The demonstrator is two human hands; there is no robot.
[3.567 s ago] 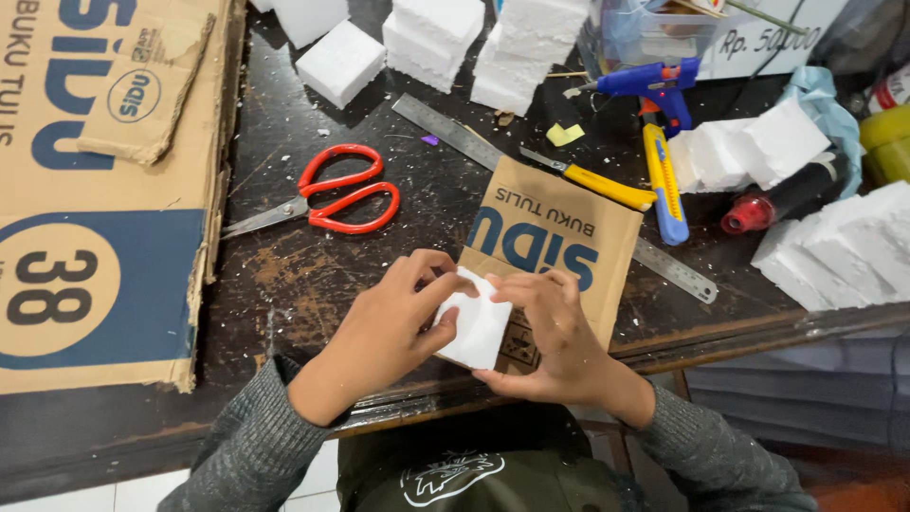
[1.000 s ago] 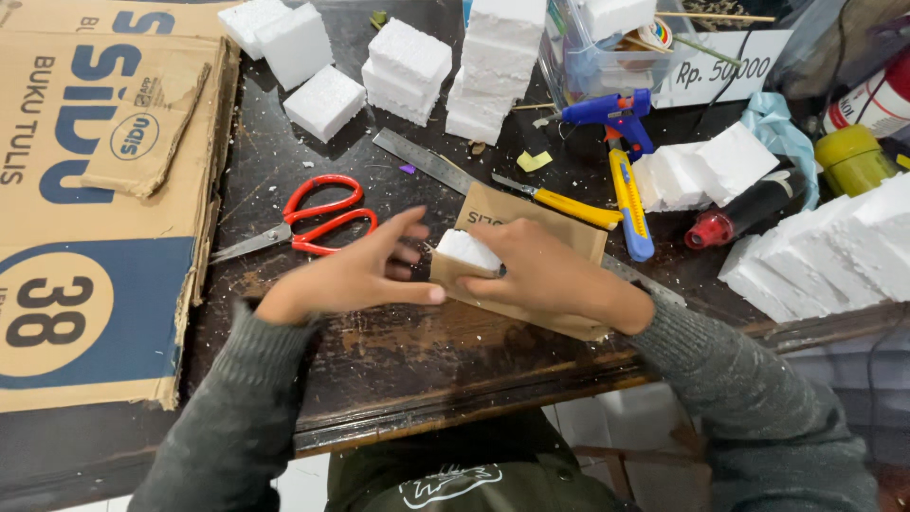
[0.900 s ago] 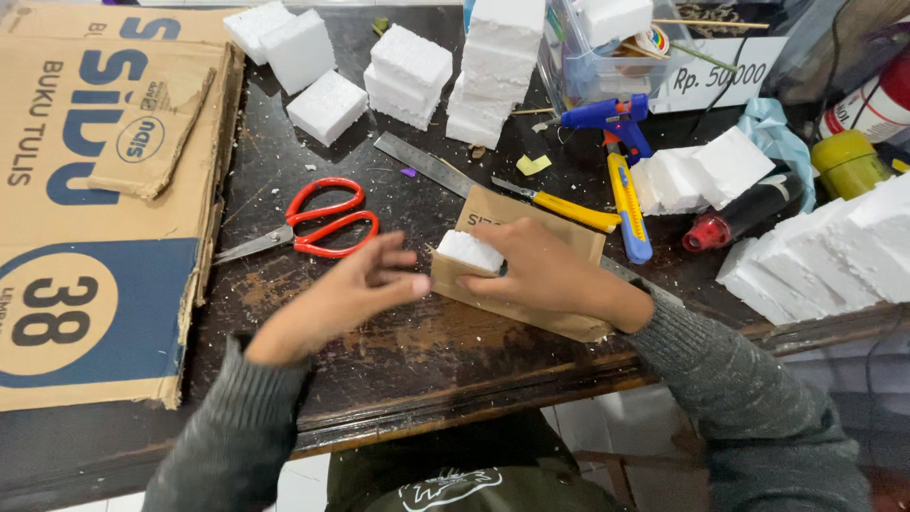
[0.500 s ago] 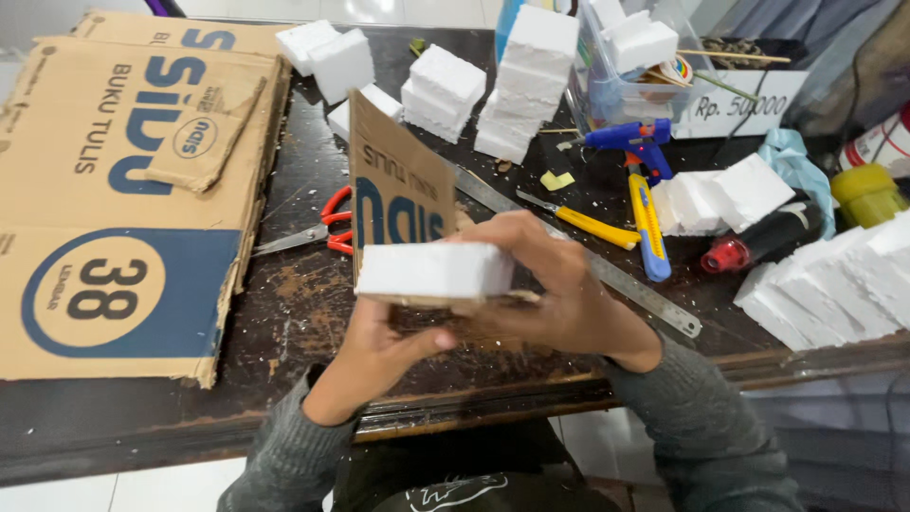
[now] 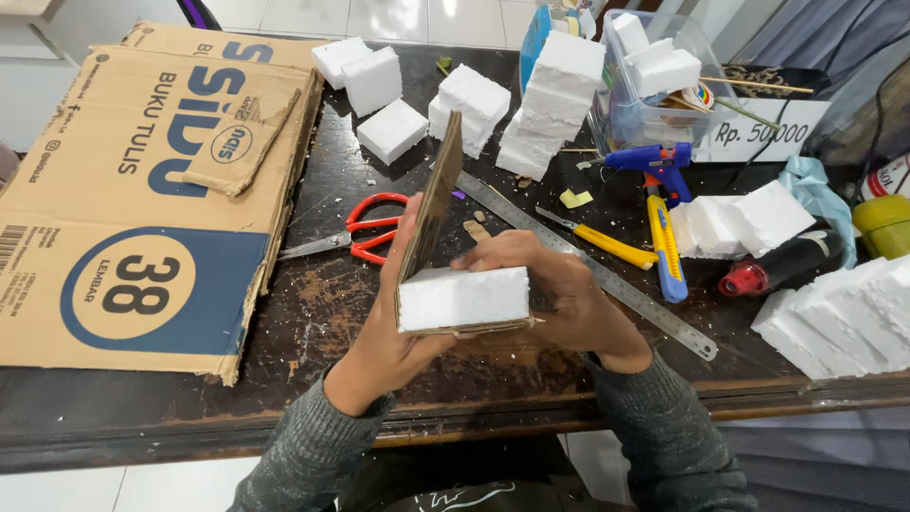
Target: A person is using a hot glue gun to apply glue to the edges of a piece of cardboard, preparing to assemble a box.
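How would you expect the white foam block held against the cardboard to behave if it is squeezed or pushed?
The foam block is probably very light. Its grainy, crumbly-looking face suggests it dents or sheds under hard pressure. The flat sides should keep it from rolling, as with the stacked foam blocks behind.

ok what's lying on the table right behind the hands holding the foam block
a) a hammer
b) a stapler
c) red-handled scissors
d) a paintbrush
c: the red-handled scissors lie on the dark table just beyond the left hand, which with the right hand holds the white foam block against a cardboard piece.
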